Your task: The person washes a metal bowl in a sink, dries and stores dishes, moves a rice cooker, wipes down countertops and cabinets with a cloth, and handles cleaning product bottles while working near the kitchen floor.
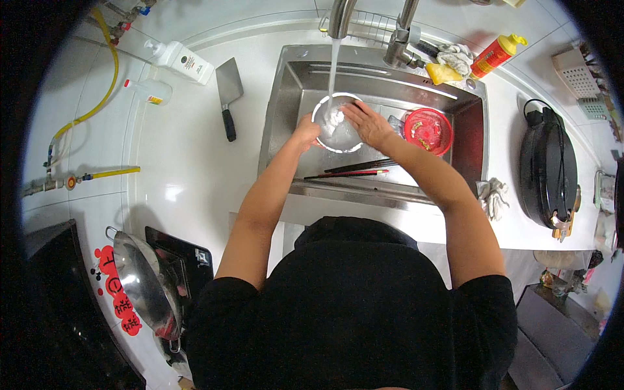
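Water runs from the faucet point(341, 22) into a round metal bowl point(346, 134) over the stainless steel sink point(282, 112). My left hand point(307, 131) grips the bowl's left rim. My right hand point(369, 125) reaches over its right side with fingers extended at the inside; whether it holds anything is unclear. White foam or wet material lies in the bowl. Right of my right hand, a red plastic strainer basket point(441, 134) holds green scraps. Black chopsticks point(360, 165), some with red parts, lie near the sink's front edge.
A cleaver point(229, 83) and white pump bottle point(187, 63) are on the left counter. Behind the sink's right side are a yellow sponge point(443, 73) and red bottle point(491, 59). A cloth point(494, 199) and black electric appliance point(546, 165) stand farther right.
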Available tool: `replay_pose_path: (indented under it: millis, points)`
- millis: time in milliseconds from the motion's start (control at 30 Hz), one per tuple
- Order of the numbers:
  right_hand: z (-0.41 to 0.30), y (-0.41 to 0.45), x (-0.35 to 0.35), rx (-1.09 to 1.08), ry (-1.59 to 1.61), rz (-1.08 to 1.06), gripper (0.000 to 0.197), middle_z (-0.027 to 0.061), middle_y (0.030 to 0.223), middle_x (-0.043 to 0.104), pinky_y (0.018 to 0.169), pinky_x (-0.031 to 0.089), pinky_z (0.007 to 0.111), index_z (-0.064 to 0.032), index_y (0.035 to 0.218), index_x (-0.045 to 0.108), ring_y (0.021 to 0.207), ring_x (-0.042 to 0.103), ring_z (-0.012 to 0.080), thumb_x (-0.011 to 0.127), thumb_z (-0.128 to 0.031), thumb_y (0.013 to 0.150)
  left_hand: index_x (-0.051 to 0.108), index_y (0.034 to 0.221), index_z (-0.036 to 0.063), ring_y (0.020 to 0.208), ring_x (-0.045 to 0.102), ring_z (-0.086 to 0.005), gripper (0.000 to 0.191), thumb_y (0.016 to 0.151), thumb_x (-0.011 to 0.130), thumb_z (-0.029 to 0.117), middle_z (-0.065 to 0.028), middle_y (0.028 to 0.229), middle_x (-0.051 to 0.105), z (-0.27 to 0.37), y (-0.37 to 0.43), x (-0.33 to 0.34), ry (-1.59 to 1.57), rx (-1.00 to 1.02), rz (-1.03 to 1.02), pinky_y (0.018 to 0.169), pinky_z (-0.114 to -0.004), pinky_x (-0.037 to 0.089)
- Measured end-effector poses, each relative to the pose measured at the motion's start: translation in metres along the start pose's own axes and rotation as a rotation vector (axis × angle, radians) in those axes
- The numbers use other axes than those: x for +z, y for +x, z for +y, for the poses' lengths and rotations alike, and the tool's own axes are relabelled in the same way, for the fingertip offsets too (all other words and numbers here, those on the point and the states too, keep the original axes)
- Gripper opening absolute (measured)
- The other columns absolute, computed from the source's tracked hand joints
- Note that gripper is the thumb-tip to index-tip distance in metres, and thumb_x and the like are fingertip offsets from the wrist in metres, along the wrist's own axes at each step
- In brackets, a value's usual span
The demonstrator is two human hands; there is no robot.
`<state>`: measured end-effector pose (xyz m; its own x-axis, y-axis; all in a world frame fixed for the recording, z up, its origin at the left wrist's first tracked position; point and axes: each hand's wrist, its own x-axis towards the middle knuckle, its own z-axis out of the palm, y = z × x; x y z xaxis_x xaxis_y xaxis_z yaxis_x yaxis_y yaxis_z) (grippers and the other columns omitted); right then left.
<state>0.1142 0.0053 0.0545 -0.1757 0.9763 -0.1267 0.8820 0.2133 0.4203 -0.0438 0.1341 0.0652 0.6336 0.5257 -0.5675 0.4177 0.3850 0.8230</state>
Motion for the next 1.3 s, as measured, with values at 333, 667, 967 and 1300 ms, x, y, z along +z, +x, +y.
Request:
replay_pose_path:
  millis: [333,667,967,1300]
  points:
    - [-0.034,-0.023,-0.030,0.028,0.232,0.083,0.022,0.0042,0.100,0.060,0.100,0.019,0.058,-0.0079,0.090,0.064,0.106,0.048,0.0216,0.049,-0.018,0.076,0.047,0.113,-0.0026,0.096,0.055,-0.0317,0.033,0.080,0.049,-0.002,-0.0166,0.107,0.055,-0.079,0.035,0.000,-0.735,-0.170,0.069,0.081,-0.049,0.047]
    - [-0.034,-0.038,-0.039,0.069,0.432,-0.134,0.015,0.0050,0.082,0.064,0.093,0.036,0.046,-0.0120,0.080,0.065,0.098,0.055,0.0222,0.051,-0.016,0.075,0.040,0.116,-0.0024,0.105,0.047,-0.0340,0.030,0.088,0.039,0.007,-0.0187,0.121,0.041,-0.073,0.004,0.026,-0.805,-0.427,0.123,0.089,-0.058,0.042]
    - [-0.053,-0.006,-0.023,0.153,0.602,0.111,0.021,0.0059,0.097,0.060,0.095,0.036,0.045,-0.0111,0.093,0.060,0.105,0.052,0.0214,0.050,-0.012,0.075,0.040,0.109,-0.0117,0.089,0.056,-0.0411,0.034,0.075,0.041,-0.010,-0.0226,0.104,0.050,-0.058,-0.006,-0.005,-0.563,-0.066,0.262,0.072,-0.057,0.051]
    - [-0.070,-0.007,-0.039,0.164,0.682,0.108,0.022,0.0027,0.099,0.060,0.094,0.033,0.049,-0.0152,0.098,0.061,0.103,0.051,0.0219,0.048,-0.018,0.080,0.043,0.103,-0.0067,0.096,0.053,-0.0356,0.030,0.074,0.042,-0.011,-0.0189,0.100,0.051,-0.071,-0.009,-0.008,-0.750,-0.228,0.207,0.084,-0.060,0.043]
